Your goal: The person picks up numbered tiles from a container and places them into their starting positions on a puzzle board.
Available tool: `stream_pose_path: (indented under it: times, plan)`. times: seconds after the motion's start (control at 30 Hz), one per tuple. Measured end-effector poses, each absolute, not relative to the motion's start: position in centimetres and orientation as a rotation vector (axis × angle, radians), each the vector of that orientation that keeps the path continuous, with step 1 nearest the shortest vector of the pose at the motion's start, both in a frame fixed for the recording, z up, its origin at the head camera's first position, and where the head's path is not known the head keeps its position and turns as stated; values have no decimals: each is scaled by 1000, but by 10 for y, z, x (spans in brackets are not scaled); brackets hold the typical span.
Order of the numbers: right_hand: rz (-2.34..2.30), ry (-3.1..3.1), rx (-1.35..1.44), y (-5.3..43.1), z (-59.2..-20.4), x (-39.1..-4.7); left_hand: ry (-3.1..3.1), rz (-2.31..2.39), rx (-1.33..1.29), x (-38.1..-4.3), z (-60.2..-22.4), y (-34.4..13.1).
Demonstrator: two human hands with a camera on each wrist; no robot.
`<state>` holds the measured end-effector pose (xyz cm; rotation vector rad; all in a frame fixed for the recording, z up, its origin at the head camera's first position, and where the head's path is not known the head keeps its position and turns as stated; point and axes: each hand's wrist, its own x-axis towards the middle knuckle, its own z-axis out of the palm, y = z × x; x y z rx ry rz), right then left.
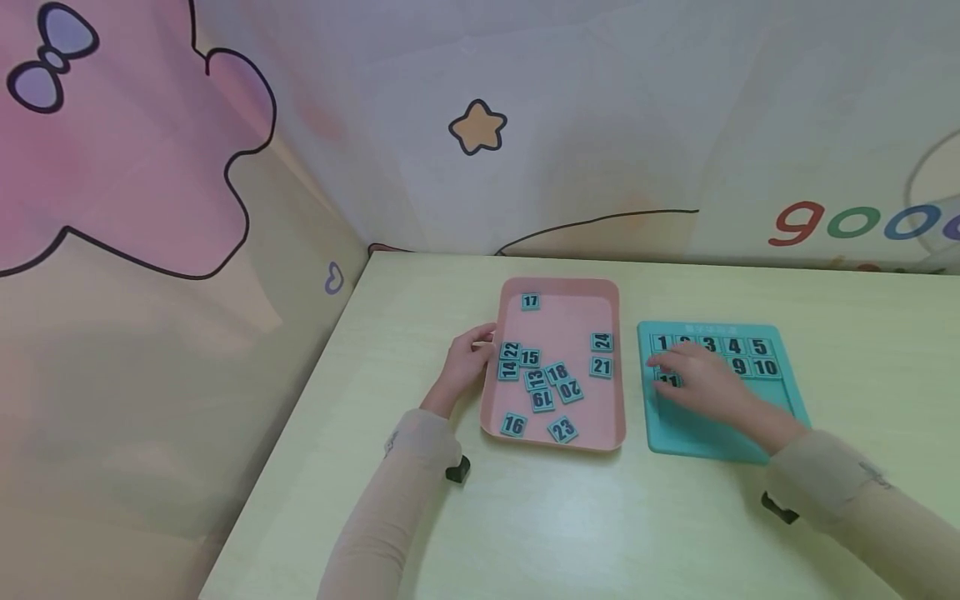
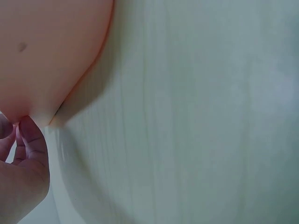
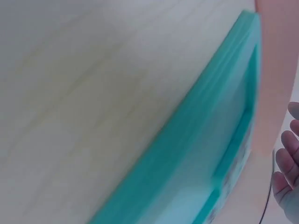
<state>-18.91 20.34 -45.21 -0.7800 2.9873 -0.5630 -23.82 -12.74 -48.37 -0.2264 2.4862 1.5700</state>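
A pink tray (image 1: pixel 573 321) holds several small turquoise number tiles, among them 17 (image 1: pixel 530 301), 16 (image 1: pixel 513 424) and 23 (image 1: pixel 562 429). At its left side, my left hand (image 1: pixel 463 364) pinches the rim; the left wrist view shows fingertips meeting at the tray's edge (image 2: pixel 51 51). To the right lies a turquoise number board (image 1: pixel 697 425) with number tiles in its upper rows. Over its left part reaches my right hand (image 1: pixel 701 385), fingertips close to tile 11 (image 1: pixel 670 381) and covering several numbers. In the right wrist view its fingers (image 3: pixel 288 161) are loosely extended, holding nothing.
Tray and board lie side by side on a pale wooden table (image 1: pixel 555 525), a narrow gap between them. Behind the table stands a wall (image 1: pixel 600 108) with cartoon prints. Another printed wall (image 1: pixel 285 333) borders the left side. Dark wrist straps show beneath both sleeves.
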Motion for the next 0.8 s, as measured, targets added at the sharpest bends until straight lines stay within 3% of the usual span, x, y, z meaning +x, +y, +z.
stream_pose_path:
  times: [0.3, 0.8]
  plan:
    - [-649, 2995, -996, 166, -441, -193, 2491, 1587, -203, -237, -484, -128]
    - [-602, 2799, -1046, 109, -425, -212, 2482, 1577, -207, -239, -485, -130]
